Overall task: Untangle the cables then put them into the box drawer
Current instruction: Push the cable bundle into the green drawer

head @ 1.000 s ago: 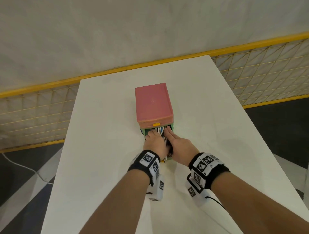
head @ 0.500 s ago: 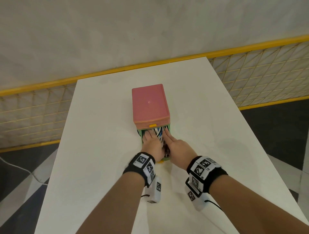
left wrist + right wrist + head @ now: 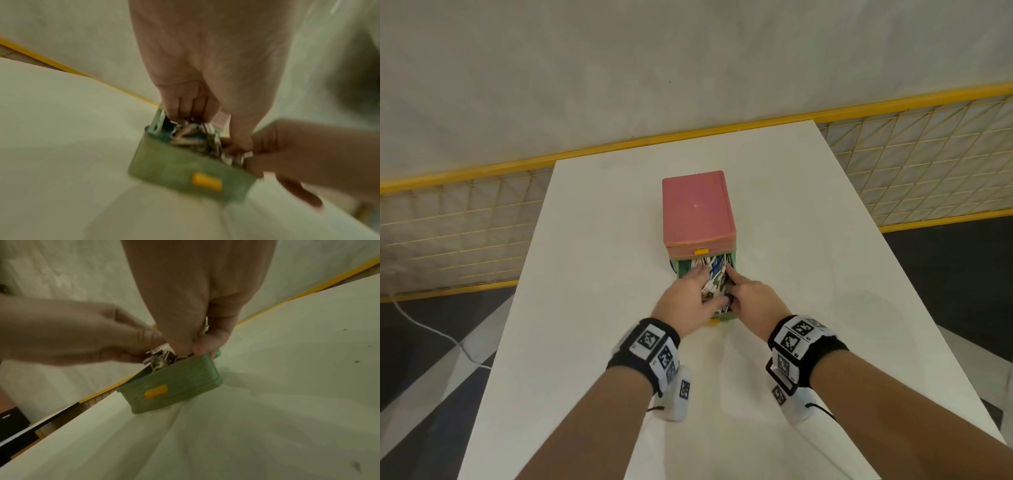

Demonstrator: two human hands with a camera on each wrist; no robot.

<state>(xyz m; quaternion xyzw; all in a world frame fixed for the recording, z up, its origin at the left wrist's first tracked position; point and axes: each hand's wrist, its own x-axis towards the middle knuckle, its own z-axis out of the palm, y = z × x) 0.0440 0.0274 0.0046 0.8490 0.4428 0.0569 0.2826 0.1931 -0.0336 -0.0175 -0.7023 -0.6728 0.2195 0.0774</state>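
Note:
A pink box (image 3: 697,212) stands mid-table with its green drawer (image 3: 724,318) pulled out toward me. The drawer is full of white and blue cables (image 3: 714,274). My left hand (image 3: 690,298) lies over the drawer's left half. Its fingers (image 3: 180,107) and thumb reach down and press on the cables (image 3: 191,136). My right hand (image 3: 748,298) is at the drawer's right wall, index finger along the rim. In the right wrist view its thumb and a curled finger (image 3: 207,344) pinch the cables (image 3: 162,358) just above the drawer front (image 3: 172,386).
The white table (image 3: 585,308) carries only the box. A yellow-framed wire fence (image 3: 911,164) runs behind the table's far edge. A white cord (image 3: 431,329) lies on the dark floor at the left.
Both hands have slid back toward the drawer's front and parted a little, so more of the cables shows between them. The drawer stays pulled out.

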